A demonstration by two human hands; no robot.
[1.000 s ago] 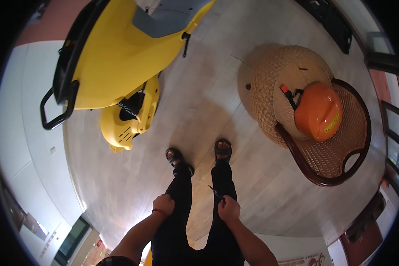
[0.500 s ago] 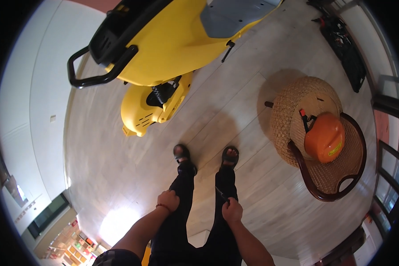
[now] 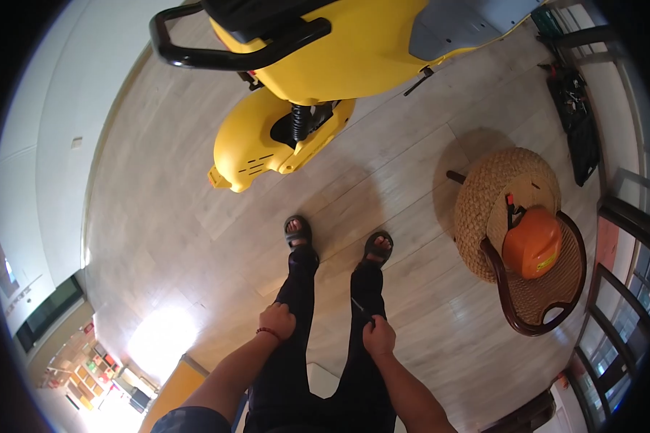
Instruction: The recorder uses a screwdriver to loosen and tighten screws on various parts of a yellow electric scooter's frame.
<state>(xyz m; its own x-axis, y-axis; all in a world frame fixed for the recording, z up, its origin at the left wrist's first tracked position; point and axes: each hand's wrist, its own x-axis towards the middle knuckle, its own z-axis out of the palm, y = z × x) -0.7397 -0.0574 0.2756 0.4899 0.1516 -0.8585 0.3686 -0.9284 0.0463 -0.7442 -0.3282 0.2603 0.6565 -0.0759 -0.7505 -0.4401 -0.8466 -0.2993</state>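
Observation:
My left hand (image 3: 277,320), with a red bead bracelet at the wrist, rests as a closed fist on my left thigh; nothing sticks out of it. By my right thigh, my right hand (image 3: 379,336) is closed around a slim dark rod-like tool (image 3: 360,309). The tool points up and left against my trouser leg, and its kind is not clear. Ahead stands a yellow scooter (image 3: 339,61) with a black grab rail (image 3: 242,60) and a grey side panel. Its yellow rear wheel cover (image 3: 249,144) hangs below, next to a black spring shock absorber (image 3: 300,123).
To the right, an orange hard hat (image 3: 533,244) lies on a woven chair (image 3: 477,209) with a dark wooden frame. An open black tool case (image 3: 576,126) lies near the far right wall. White cabinets (image 3: 50,137) line the left side. My sandalled feet stand on wood-look flooring (image 3: 412,166).
The view has shifted, so the scooter sits higher and farther right, and the chair a little lower. Both hands keep their places on my thighs with the same grip.

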